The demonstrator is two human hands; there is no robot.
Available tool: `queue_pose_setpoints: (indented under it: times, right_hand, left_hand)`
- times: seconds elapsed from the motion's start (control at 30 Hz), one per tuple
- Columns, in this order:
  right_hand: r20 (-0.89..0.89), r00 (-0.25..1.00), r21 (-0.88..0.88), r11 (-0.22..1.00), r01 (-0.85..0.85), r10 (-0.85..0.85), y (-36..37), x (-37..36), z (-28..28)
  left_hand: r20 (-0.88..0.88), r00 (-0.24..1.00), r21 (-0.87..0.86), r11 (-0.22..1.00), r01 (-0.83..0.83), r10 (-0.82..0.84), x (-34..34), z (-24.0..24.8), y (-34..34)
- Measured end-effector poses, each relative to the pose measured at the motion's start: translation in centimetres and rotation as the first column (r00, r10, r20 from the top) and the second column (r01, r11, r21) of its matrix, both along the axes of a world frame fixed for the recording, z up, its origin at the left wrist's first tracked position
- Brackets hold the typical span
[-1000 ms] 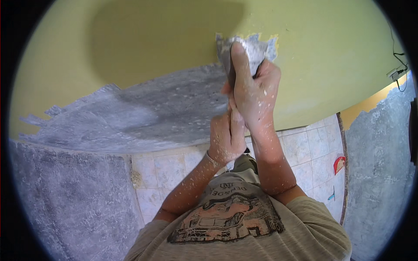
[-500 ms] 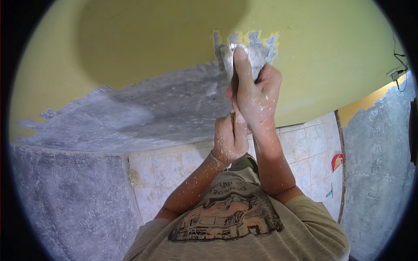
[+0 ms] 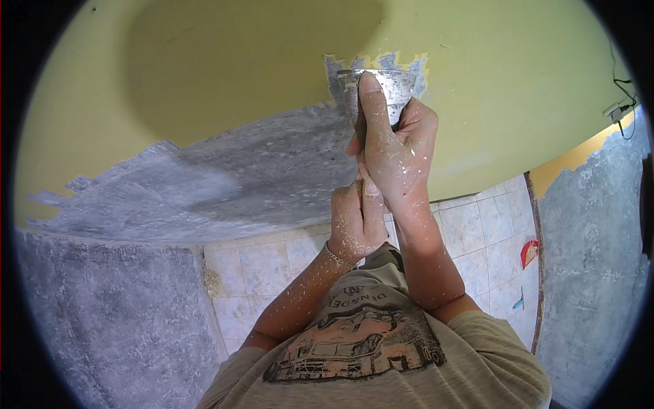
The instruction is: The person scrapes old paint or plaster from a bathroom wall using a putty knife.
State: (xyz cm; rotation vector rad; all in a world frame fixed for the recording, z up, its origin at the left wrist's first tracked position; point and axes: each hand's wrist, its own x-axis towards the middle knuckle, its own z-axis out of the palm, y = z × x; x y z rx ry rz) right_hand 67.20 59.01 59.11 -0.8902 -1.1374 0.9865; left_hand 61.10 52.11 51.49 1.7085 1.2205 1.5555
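Observation:
A wide metal scraper [image 3: 400,85] lies against the yellow-green wall, its straight edge facing up beneath a ragged strip of bare grey [image 3: 332,71]. My right hand [image 3: 398,153] is closed on it, with the thumb stretched along the blade. Just below, my left hand [image 3: 357,215] is closed at the lower end of the tool, touching the right hand. The handle is mostly hidden by my hands. Pale paint flakes dot both hands and forearms.
Yellow-green paint [image 3: 504,88] covers the upper wall; scraped grey plaster [image 3: 266,170] shows at left. Grey side walls [image 3: 116,313] stand on both sides. Pale tiles [image 3: 463,228] cover the floor, where a red object [image 3: 528,253] and a small blue tool [image 3: 519,300] lie. A plug with cable [image 3: 616,110] hangs at right.
The scraper has shifted slightly up the wall within the bare strip, its blade now more level. Both hands keep their hold. The view has moved a little.

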Motion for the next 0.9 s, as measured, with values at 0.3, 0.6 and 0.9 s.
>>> queue_pose_setpoints:
  times: [0.3,0.6,0.9]
  right_hand:
    - [-0.048,0.999,-0.015,1.000,-0.005,0.004,-0.7,-0.3,2.8]
    - [0.036,0.999,-0.115,0.993,-0.004,0.009,-0.9,0.7,-0.9]
    - [0.054,0.998,-0.083,0.996,0.021,-0.017,-0.5,0.4,0.3]
  left_hand:
    - [-0.092,0.995,0.053,0.998,-0.023,0.028,-0.7,1.4,0.5]
    - [-0.146,0.981,0.254,0.964,-0.084,0.124,0.1,-2.8,-0.1]
    - [0.032,0.999,0.118,0.993,0.019,-0.023,0.4,-1.8,0.3]
